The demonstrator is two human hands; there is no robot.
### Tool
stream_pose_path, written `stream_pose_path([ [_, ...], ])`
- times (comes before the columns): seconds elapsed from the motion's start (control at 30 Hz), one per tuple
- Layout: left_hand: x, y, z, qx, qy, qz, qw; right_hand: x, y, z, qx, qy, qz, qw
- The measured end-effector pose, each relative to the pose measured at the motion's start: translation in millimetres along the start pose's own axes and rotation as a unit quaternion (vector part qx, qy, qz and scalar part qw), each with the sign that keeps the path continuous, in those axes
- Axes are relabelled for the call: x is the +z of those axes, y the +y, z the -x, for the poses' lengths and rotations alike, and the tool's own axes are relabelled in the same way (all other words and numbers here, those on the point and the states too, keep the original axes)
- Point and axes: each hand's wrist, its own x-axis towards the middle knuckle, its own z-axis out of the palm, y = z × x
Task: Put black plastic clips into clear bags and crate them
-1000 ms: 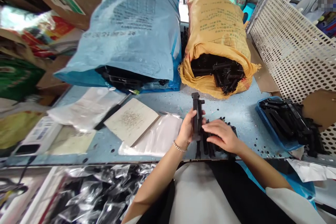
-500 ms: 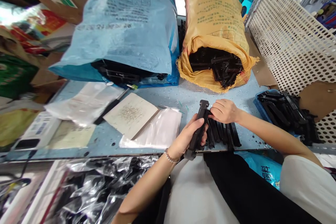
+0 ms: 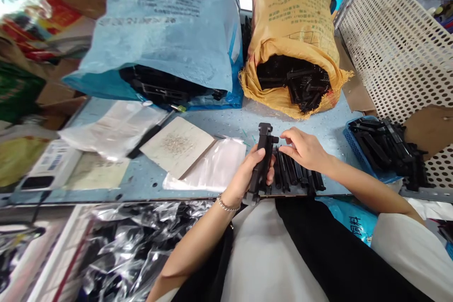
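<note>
My left hand (image 3: 247, 174) is wrapped round a long black plastic part (image 3: 261, 160), held nearly upright at the near edge of the blue table (image 3: 226, 127). Its top end sticks out above my fingers. Just to the right, a row of similar black parts (image 3: 300, 177) lies side by side on the table. My right hand (image 3: 304, 148) rests on the far ends of that row, fingers curled down onto them.
A blue sack (image 3: 170, 33) and a yellow sack (image 3: 293, 37), both holding black parts, lie at the back. A blue tray (image 3: 357, 151) of black parts stands at right beside a white perforated panel (image 3: 396, 52). A clear bag (image 3: 212, 170), card (image 3: 177, 144) and papers lie left.
My left hand has raised its black part more upright and slightly left. My right hand has slid a little toward me along the row of parts.
</note>
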Motion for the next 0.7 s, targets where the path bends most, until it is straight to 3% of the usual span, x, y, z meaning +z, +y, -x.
stream_pose_path([
  [0.13, -3.8, 4.1, -2.8, -0.014, -0.001, -0.01, 1.0, 2.6, -13.8, 8.6, -0.053, 0.018, 0.061, 0.997],
  [0.27, -7.8, 7.4, -6.9, 0.022, 0.052, -0.009, 0.998, 14.4, -38.9, 21.7, -0.134, -0.06, 0.046, 0.988],
  [0.33, -6.0, 7.6, -6.9, 0.028, 0.073, -0.012, 0.997, 26.0, -48.3, 28.8, -0.142, -0.083, 0.045, 0.985],
  [0.43, -0.9, 3.2, -2.9, 0.043, 0.089, -0.031, 0.995, 43.7, -54.6, 37.8, -0.081, -0.094, -0.027, 0.992],
  [0.5, 1.2, -3.2, 1.3, 0.092, 0.117, -0.041, 0.988, 50.7, -55.8, 42.5, 0.008, -0.115, -0.139, 0.984],
  [0.6, 0.6, -16.5, 6.1, 0.182, 0.163, -0.064, 0.968, 54.7, -57.5, 48.4, 0.168, -0.158, -0.319, 0.919],
  [0.7, -3.2, -30.2, 7.3, 0.201, 0.213, -0.096, 0.951, 60.5, -61.3, 55.0, 0.234, -0.142, -0.461, 0.844],
])
